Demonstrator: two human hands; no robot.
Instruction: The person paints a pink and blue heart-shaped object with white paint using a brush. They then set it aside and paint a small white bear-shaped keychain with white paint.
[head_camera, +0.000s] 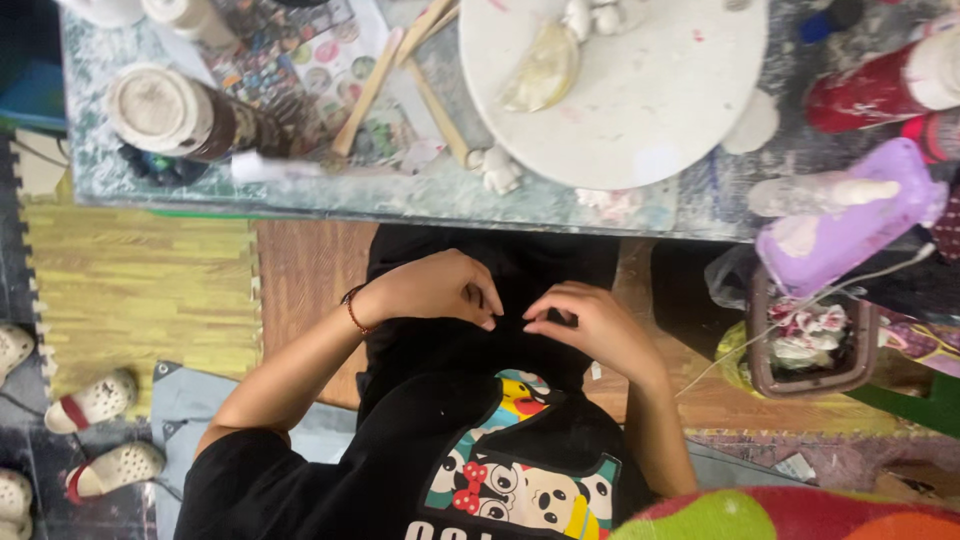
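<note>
Both hands sit low over the lap, below the table edge, fingertips nearly meeting. Left hand (440, 288): fingers curled in, pinched at the tips, red bracelet (352, 310) on the wrist. Right hand (585, 322): same posture, fingers bent, thumb against the index. Can't tell whether either one pinches anything; whatever sits between the fingertips is too small and lost against the black clothing. Both rest on or just above the black trousers (520, 270), directly above the printed black T-shirt (500, 470).

Beyond the hands, on the paint-smeared table (400, 195): round white board (640, 100) straight ahead, with a pale yellowish wedge-shaped lump (545, 70) lying on it. Small white clay figure (500, 172) just off the board's near rim, closest table item to the left hand. Wooden sticks (400, 70) crossed further out, ahead of the left hand. Brown jar with a white lid (175, 115) on its side, well out past the left hand.

Out past the right hand: purple container (850, 225) tipped over a brown bin (810, 345), red bottle (880, 90) further out. White sandals (95, 400) on the floor, far out past the left elbow.
</note>
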